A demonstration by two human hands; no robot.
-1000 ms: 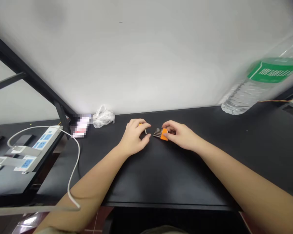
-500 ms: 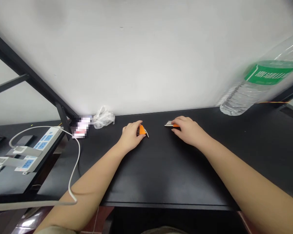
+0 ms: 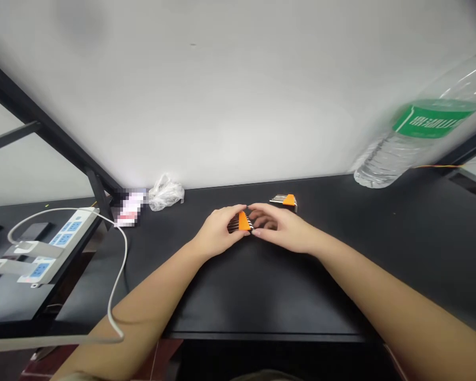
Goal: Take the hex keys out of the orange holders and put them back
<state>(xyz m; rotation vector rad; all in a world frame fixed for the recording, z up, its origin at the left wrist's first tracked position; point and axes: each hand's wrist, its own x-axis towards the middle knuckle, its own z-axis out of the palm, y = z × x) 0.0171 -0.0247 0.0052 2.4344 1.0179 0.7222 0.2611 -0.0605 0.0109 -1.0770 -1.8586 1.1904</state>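
Note:
My left hand [image 3: 218,232] grips a hex key set [image 3: 244,221] in an orange holder, thumb on the near side and fingers on the far side. The silver bent ends of its keys point right. My right hand [image 3: 283,227] is curved around that right end with thumb and fingers apart; whether its fingertips touch the keys I cannot tell. A second hex key set [image 3: 289,200] with an orange holder lies on the black desk [image 3: 262,296] just beyond my right hand, its straight key ends toward the left.
A crumpled clear plastic bag [image 3: 165,192] and a blurred-out item [image 3: 130,207] sit at the back left. A large bottle with a green label [image 3: 432,119] stands at the back right. A white power strip [image 3: 65,238] lies left, and its cable [image 3: 117,280] loops over my left forearm.
My right hand has let go of the second hex key set and moved left and nearer to my left hand. My left hand has shifted slightly right and nearer with its set.

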